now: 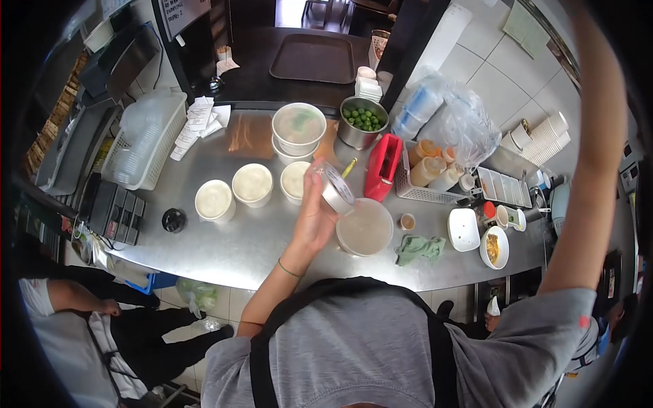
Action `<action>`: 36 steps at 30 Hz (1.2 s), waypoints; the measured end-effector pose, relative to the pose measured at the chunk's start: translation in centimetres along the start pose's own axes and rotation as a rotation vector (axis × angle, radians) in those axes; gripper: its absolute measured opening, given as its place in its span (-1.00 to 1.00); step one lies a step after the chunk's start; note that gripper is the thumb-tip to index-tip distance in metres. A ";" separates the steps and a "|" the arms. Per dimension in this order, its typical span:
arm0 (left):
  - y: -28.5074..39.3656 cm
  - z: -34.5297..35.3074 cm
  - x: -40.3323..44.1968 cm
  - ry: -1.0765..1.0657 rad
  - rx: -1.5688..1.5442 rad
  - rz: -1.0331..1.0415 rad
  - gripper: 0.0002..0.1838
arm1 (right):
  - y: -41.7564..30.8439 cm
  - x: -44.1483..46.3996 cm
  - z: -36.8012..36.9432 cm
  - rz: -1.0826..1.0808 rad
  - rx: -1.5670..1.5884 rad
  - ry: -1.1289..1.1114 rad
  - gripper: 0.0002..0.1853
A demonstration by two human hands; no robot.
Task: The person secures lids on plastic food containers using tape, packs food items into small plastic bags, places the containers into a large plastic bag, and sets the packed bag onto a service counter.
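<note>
My left hand [317,221] is closed around a roll of tape [338,192], held tilted above the steel counter. Just below and to the right of the roll is a round container with a translucent lid [364,228]. A red tape dispenser [382,166] stands beyond it. Left of the hand are several white tubs, among them one white tub [252,185] with a pale top and a lidded tub [298,127] stacked on another. My right arm [590,149] reaches up past the top right of the view, so its hand is out of sight.
A pot of green limes [363,121] and a basket of sauce bottles [428,170] stand at the back. A green cloth [420,249], a small cup [407,222] and white bowls [494,247] are on the right. Another person [75,326] stands at lower left.
</note>
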State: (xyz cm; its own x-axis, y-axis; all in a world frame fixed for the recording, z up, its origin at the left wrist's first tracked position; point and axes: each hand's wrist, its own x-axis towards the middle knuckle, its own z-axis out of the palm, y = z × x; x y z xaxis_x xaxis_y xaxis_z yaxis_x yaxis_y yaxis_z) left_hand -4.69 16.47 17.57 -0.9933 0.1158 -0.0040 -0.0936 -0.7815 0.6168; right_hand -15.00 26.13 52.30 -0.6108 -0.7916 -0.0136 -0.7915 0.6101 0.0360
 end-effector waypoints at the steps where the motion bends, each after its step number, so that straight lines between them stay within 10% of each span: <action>1: -0.1 -0.1 -0.1 0.008 0.020 0.049 -0.44 | -0.2 -0.5 3.5 -0.007 0.080 -0.080 -0.60; 10: 0.7 -2.4 -3.1 0.151 0.190 0.282 -0.46 | -5.1 -5.6 32.7 -0.185 1.088 -0.039 -0.67; 14: 6.6 -14.3 -8.5 0.720 0.652 0.873 -0.67 | -7.4 -7.4 35.4 -0.071 1.642 0.025 -0.79; 18: 9.0 -29.2 -20.1 1.224 0.825 0.953 -0.73 | -8.3 -7.9 38.1 -0.091 1.662 0.177 -0.72; 23: 1.4 -39.6 -34.5 1.583 1.582 -0.259 -0.48 | -8.6 -7.6 39.3 -0.122 1.725 0.225 -0.69; 26: -9.5 -49.4 -41.4 1.212 2.309 -1.281 -0.46 | -8.6 -7.4 39.7 -0.111 1.741 0.170 -0.68; 30: -9.3 -43.7 -43.2 1.056 0.471 -0.576 -0.64 | -8.7 -7.7 41.1 -0.036 1.710 0.134 -0.69; 32: -10.5 -44.7 -42.8 1.076 0.584 -0.272 -0.79 | -9.1 -7.6 42.2 -0.042 1.787 0.170 -0.69; 36: -7.5 -41.7 -39.6 1.317 1.257 -0.705 -0.56 | -9.7 -7.8 41.8 0.007 1.796 0.098 -0.70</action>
State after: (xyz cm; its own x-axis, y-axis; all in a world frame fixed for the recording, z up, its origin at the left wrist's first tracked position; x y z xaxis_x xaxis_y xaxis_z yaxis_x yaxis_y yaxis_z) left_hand 32.52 -7.89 -19.72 -0.2845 -0.7604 -0.5839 -0.9305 0.0724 0.3592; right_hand -3.39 27.81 10.33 -0.6636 -0.7471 0.0374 0.1181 -0.1540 -0.9810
